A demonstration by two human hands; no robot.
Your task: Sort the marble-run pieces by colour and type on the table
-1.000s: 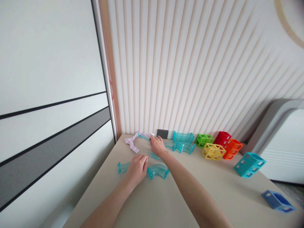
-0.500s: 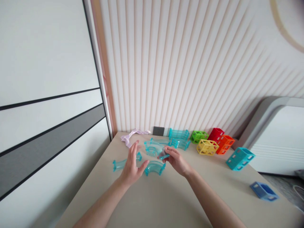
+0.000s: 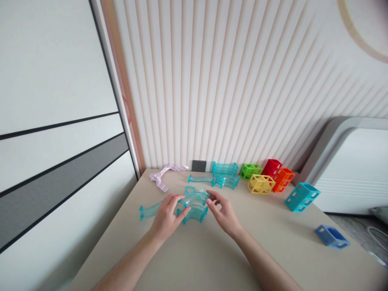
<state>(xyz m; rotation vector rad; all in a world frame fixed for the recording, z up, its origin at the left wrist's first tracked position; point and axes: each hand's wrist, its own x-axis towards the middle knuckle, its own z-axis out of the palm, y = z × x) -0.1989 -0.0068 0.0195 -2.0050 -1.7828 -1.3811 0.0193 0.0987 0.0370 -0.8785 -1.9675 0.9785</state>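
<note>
A clear teal curved track piece [image 3: 194, 198] is held between my hands above the tabletop. My left hand [image 3: 168, 212] pinches its left end between thumb and fingers. At its right end, my right hand [image 3: 222, 210] has its thumb and fingertips closed on the edge. Just below lies another curved teal piece [image 3: 195, 214], partly covered by the held one. A longer teal piece [image 3: 150, 211] lies to the left, its right end hidden behind my left hand.
More teal pieces [image 3: 224, 169] lie near the ribbed wall, beside a lilac zigzag strip [image 3: 157, 178]. Green [image 3: 250, 171], yellow [image 3: 261, 184], red [image 3: 272, 167], orange [image 3: 283, 180], teal [image 3: 302, 197] and blue [image 3: 332, 237] open-frame blocks stand on the right of the table [image 3: 218, 262].
My left hand has closed on the left end of the curved piece. The piece has come down and nearer, and now spans both hands. The view has shifted slightly.
</note>
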